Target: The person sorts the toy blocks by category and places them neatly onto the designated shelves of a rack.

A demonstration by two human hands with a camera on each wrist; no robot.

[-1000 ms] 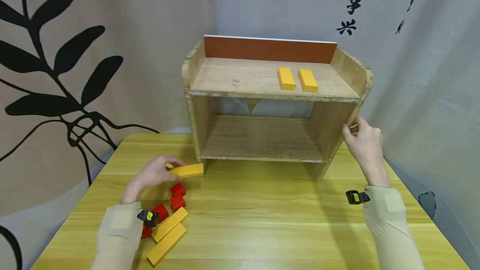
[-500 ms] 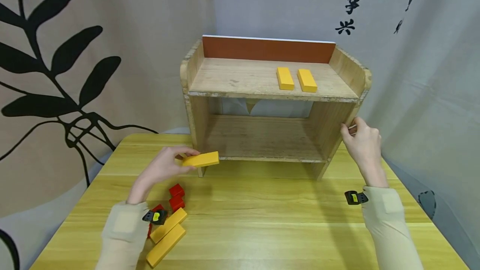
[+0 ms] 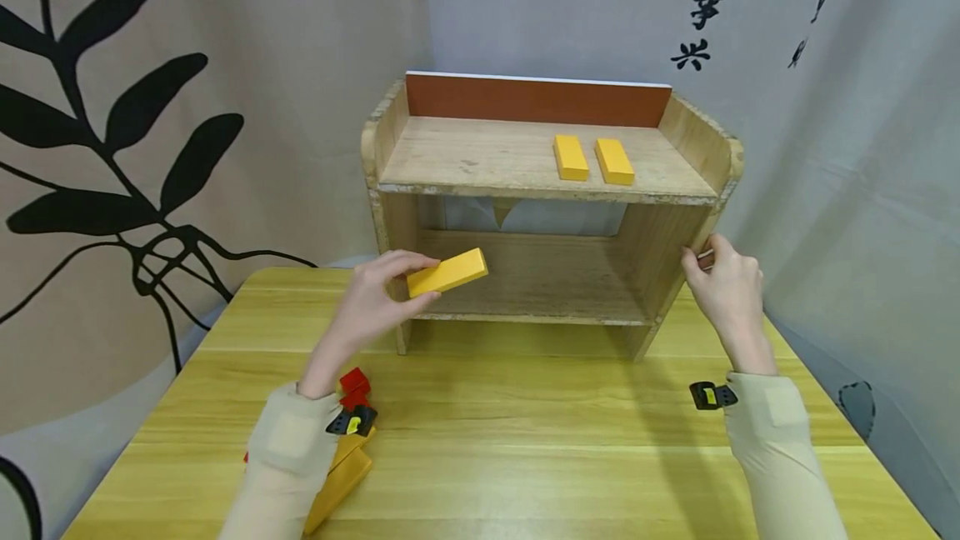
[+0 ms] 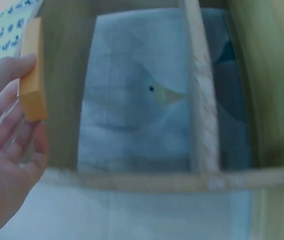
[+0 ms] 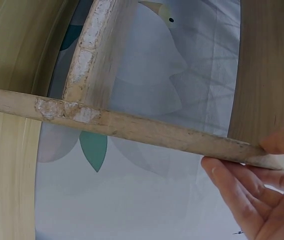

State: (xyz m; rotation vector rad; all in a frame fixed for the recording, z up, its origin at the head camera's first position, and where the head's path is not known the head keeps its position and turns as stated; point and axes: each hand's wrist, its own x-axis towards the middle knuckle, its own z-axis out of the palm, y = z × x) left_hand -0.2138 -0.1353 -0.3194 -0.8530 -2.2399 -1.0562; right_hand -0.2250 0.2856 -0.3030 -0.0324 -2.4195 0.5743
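Pinching a yellow rectangular block [image 3: 447, 272] by its left end between thumb and fingers of the left hand [image 3: 371, 294], spread only to the block's thickness, just left of the frame's centre. Leaving the other end free, probably for clearance from the wooden shelf unit [image 3: 540, 193] behind. Clasping the right side panel [image 3: 660, 248] between thumb and bent fingers of the right hand [image 3: 727, 277], right of centre, likely for steadiness. With two yellow blocks [image 3: 571, 158] laid slightly apart at upper right of centre, perhaps for finger room.
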